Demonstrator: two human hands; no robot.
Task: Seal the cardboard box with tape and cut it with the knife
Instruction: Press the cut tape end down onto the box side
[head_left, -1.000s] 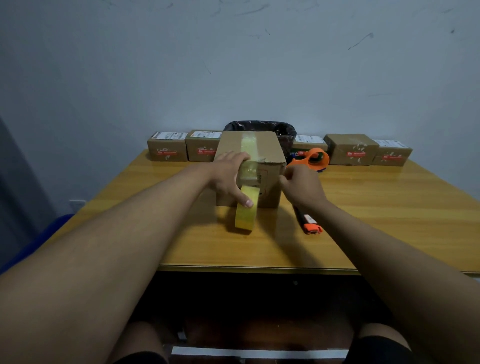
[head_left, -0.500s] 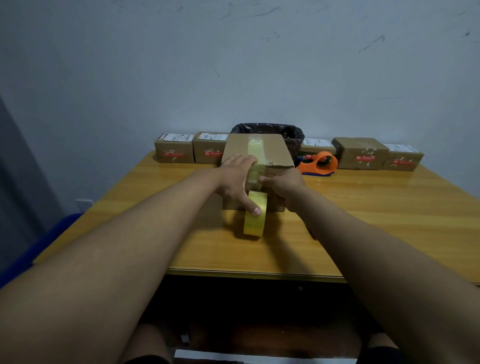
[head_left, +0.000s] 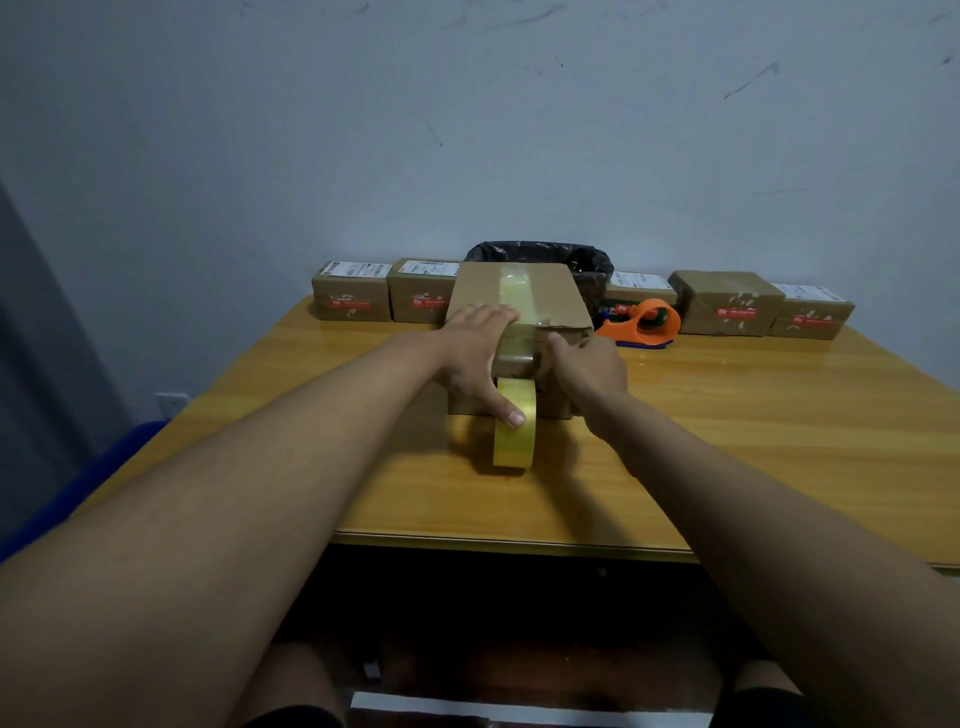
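From my remote seat, my left hand (head_left: 475, 358) covers the left part of the cardboard box (head_left: 519, 296) front, and my right hand (head_left: 587, 366) hides the right part — whether it holds anything I cannot tell. The tape roll (head_left: 514, 431) blocks the box's lower near edge. The black bin (head_left: 587, 262) is mostly hidden behind the box. Labels on the small far boxes (head_left: 350, 299) are too small to read — both forearms run off the bottom edge.

Right hand (head_left: 589, 364) moved from box's (head_left: 556, 301) right corner onto taped front face (knife now hidden).
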